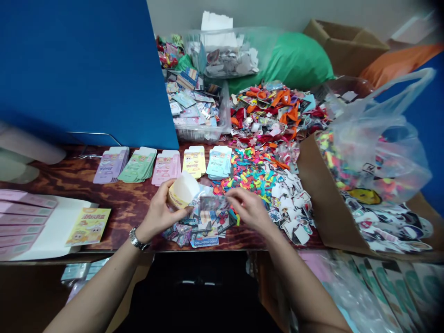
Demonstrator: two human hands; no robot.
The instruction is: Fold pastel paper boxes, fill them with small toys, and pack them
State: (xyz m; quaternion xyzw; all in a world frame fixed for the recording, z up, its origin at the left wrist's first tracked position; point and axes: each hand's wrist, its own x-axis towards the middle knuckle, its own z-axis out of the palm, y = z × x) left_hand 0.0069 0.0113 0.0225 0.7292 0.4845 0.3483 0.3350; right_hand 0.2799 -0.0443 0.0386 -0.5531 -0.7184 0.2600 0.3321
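Observation:
My left hand (157, 212) is wrapped round a small yellow paper box (183, 189), tilted with its white inside facing up. To the right, my right hand (248, 206) pinches a dark, flat card-like piece (213, 203) by its edge; blur hides its print. The piece is close to the box's opening but outside it. Below both hands lies a loose pile of small printed cards (204, 231). Small colourful plastic pieces (253, 173) and a heap of white-edged stickers (293, 206) lie beyond and beside my right hand.
Stacks of flat cartons, purple (111, 165) to blue (219, 162), line the table. A yellow box (89, 225) lies left beside a white tray (65, 226) of pink boxes. Behind are a clear bin (203, 132) and mixed trinkets (277, 111). A cardboard box (324, 199) stands right.

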